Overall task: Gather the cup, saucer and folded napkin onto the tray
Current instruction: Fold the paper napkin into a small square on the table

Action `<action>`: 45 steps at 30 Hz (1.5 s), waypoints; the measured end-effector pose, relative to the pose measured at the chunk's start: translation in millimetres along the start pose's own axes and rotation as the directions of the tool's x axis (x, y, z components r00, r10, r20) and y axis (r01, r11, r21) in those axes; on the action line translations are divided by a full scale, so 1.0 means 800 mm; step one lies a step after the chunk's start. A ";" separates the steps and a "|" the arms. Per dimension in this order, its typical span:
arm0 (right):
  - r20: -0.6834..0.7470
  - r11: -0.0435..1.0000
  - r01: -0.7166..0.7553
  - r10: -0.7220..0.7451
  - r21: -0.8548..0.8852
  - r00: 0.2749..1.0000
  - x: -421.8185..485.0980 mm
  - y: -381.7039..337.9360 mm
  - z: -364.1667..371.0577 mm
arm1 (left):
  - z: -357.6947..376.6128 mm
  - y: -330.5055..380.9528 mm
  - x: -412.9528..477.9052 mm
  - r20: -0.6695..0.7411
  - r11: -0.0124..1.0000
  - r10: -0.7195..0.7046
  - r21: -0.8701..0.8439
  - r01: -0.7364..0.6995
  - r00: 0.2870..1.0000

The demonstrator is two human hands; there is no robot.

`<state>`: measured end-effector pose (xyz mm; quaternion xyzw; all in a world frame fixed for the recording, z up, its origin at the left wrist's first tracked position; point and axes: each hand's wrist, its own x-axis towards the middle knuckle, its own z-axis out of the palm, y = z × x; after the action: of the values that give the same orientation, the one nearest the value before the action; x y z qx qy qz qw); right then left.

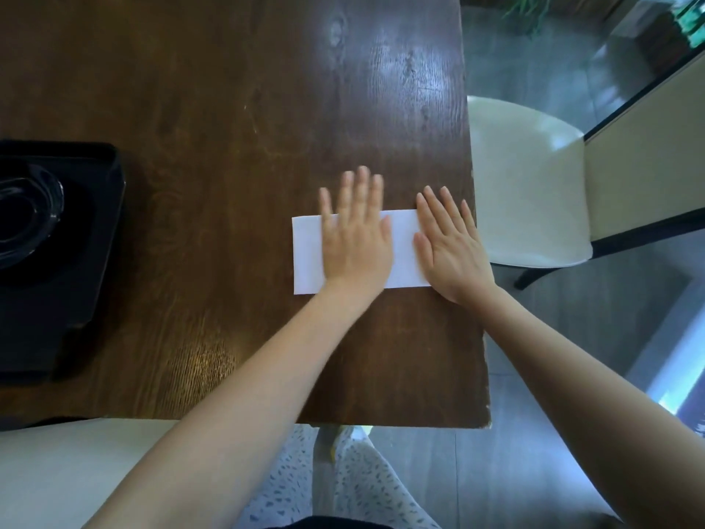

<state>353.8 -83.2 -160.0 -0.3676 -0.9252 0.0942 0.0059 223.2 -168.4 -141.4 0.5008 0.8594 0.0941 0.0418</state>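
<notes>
A white folded napkin point(307, 253) lies flat as a long rectangle near the right edge of the dark wooden table point(213, 108). My left hand point(356, 234) presses flat on its middle, fingers spread. My right hand point(448, 244) rests flat over its right end, beside the table edge. A black tray point(95, 238) sits at the far left, partly cut off by the frame. On it stands a clear glass saucer or dish point(34, 219); whether a cup sits in it I cannot tell.
A cream-cushioned chair point(530, 185) stands just past the table's right edge. Another pale seat point(76, 463) is at the lower left. My patterned trouser legs point(366, 479) show below the table's near edge. Grey floor lies to the right.
</notes>
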 end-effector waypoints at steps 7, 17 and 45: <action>0.002 1.000 0.006 -0.006 -0.010 1.000 0.001 0.003 0.000 | 0.036 0.017 0.000 0.118 0.997 0.063 0.033 -0.067 0.991; -0.001 1.000 -0.003 0.003 -0.008 1.000 0.001 0.003 0.001 | 0.005 -0.105 -0.031 0.107 0.990 -0.082 0.125 0.069 0.991; 0.260 0.840 0.492 -0.435 -0.227 0.862 -0.095 0.006 -0.016 | -0.021 -0.148 -0.150 0.359 0.837 0.507 0.012 -0.547 0.784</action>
<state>413.7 -129.3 -144.0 -0.1173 -0.9862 -0.0086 -0.1164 178.7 -331.8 -151.4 0.7310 0.6683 -0.0361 0.1330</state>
